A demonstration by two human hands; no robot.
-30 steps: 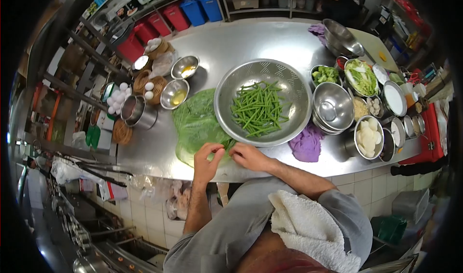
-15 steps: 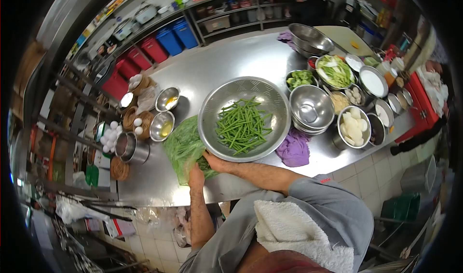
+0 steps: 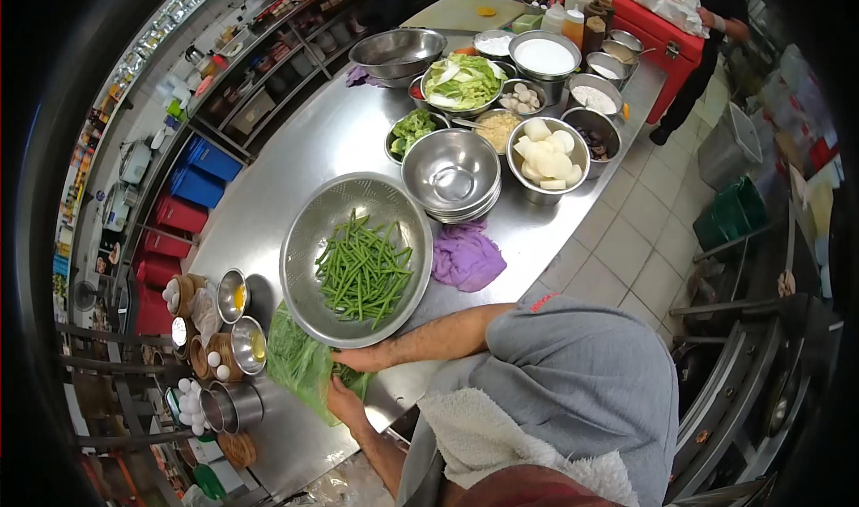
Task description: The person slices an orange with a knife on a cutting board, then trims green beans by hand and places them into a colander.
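A green plastic bag (image 3: 300,364) lies crumpled on the steel table, with dark green contents partly visible at its mouth. My left hand (image 3: 344,401) is closed on the bag's near edge. Just above it, my right hand (image 3: 360,358) grips the bag beside the colander's lower rim; its fingertips are partly hidden. The large perforated steel colander (image 3: 309,212) stands right behind my hands, with a heap of cut green beans (image 3: 362,270) in it. A purple cloth (image 3: 467,258) is bunched to the right of the colander.
Stacked steel bowls (image 3: 450,176), a bowl of white chunks (image 3: 548,156), leafy greens (image 3: 463,82) and a squeeze bottle (image 3: 573,25) crowd the right side. Bowls with egg (image 3: 249,344) and loose eggs (image 3: 190,404) stand left. Another person's arm (image 3: 723,24) shows beside a red cooler (image 3: 658,51).
My view has swung to the right, so the table appears shifted left and more of the right-hand floor shows. Both hands stay at the green plastic bag beside the colander.
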